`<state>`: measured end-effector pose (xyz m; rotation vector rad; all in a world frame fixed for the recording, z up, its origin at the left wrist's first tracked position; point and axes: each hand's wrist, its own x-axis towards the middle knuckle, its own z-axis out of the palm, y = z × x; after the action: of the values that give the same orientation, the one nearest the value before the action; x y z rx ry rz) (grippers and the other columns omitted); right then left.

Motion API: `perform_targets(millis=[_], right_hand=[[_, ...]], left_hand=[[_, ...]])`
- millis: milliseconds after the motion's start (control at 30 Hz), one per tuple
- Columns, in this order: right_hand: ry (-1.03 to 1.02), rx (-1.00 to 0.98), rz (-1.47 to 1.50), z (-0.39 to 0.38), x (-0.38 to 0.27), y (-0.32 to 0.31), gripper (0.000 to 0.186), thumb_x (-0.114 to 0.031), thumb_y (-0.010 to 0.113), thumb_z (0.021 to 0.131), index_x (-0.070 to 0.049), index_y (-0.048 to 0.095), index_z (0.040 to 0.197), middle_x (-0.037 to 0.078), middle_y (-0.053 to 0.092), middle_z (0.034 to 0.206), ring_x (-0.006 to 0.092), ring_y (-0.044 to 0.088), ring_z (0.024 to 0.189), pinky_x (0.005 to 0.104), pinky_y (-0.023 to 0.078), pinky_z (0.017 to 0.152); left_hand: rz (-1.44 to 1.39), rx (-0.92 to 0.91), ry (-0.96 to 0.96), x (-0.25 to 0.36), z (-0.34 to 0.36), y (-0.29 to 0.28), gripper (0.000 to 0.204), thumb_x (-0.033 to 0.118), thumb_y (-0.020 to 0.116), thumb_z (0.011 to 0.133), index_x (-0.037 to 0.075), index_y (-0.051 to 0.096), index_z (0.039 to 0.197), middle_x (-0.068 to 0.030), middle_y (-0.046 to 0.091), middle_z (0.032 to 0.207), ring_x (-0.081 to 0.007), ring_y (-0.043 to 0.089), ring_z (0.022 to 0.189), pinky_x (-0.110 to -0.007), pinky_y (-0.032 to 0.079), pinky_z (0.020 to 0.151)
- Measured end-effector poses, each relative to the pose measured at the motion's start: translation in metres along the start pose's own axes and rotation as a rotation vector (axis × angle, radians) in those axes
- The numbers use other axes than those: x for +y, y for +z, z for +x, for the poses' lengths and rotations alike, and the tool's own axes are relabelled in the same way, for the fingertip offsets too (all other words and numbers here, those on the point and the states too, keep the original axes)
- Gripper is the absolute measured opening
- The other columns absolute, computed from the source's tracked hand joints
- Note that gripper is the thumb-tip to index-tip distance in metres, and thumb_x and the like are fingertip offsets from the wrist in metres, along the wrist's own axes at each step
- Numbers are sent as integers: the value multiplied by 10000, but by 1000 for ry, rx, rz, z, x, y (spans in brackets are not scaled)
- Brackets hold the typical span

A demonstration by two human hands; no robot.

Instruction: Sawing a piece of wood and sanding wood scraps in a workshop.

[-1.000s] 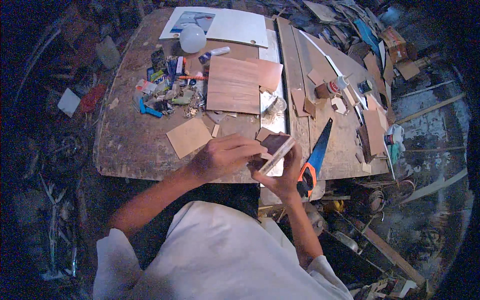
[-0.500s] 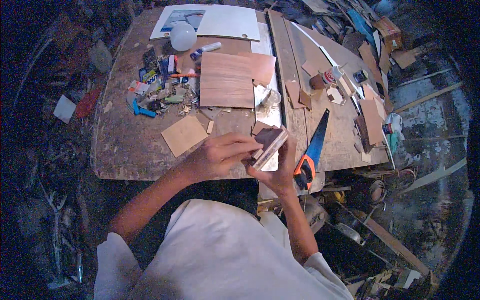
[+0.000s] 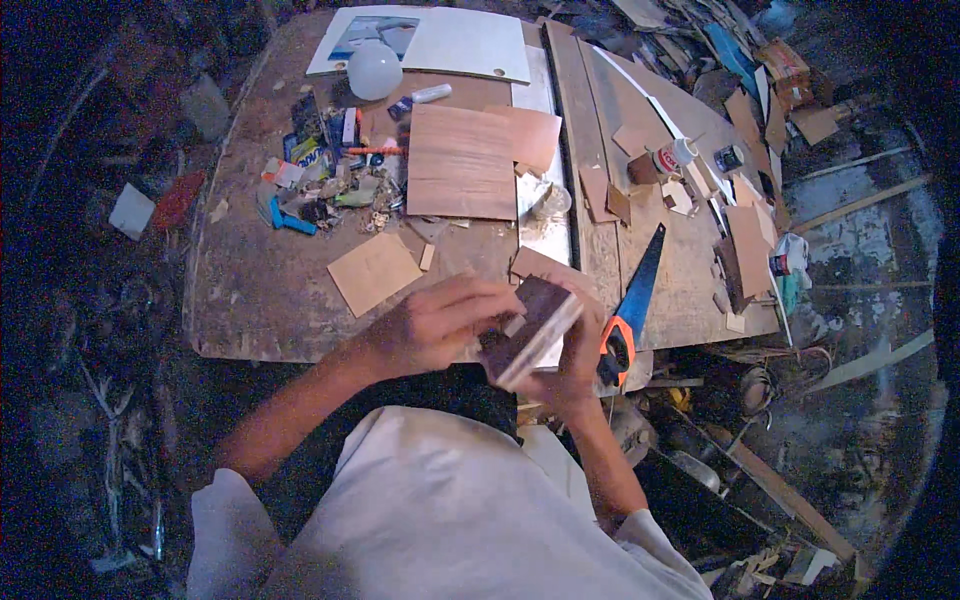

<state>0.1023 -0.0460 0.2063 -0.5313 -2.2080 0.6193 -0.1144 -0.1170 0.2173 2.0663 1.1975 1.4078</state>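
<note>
A small dark-brown wooden piece with a thick pale edge is tilted above the front edge of the workbench. My right hand grips it from the right, with fingers along its far side and the thumb underneath. My left hand is closed at the piece's left side, its fingertips pinching a small pale bit against the dark face. What that bit is cannot be made out, and motion blurs both hands. A handsaw with an orange and black handle lies just right of my right hand.
A square of thin tan wood and a larger reddish-brown panel lie beyond my hands. Farther left is a heap of small tools and scraps. Bottles and offcuts cover the right side. A white globe stands at the back.
The wooden piece has tipped, showing more of its dark face, and has come slightly lower. My left fingertips have moved down along it. The view has shifted slightly.
</note>
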Motion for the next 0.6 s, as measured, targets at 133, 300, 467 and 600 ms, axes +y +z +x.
perform_targets(millis=[133,300,467,600], right_hand=[[115,1,-123,4,12,5,1000,-278,954,518,9,424,1317,169,541,1217,334,560,1119,442,441,964],[-27,-63,-137,9,-4,-5,1155,-401,948,539,-9,326,1429,200,485,1362,408,484,1221,498,370,1051],[-9,-58,-62,13,-9,-4,1125,-411,936,564,-7,335,1425,208,476,1384,405,485,1226,503,374,1051],[-41,-24,-62,3,3,0,1112,-381,948,548,7,347,1399,221,478,1372,416,494,1226,494,393,1046]], left_hand=[[-48,-13,51,6,6,-1,348,28,681,824,30,628,1168,-107,642,1161,-291,639,1067,-407,527,913],[22,-24,38,0,6,-8,342,36,680,827,29,627,1165,-112,643,1147,-291,642,1048,-405,527,906],[-14,-26,59,7,6,-10,357,23,684,817,29,625,1169,-120,648,1141,-293,652,1022,-397,533,890],[18,1,23,10,6,-11,349,10,690,813,30,634,1157,-116,652,1120,-295,654,1020,-395,540,878]])
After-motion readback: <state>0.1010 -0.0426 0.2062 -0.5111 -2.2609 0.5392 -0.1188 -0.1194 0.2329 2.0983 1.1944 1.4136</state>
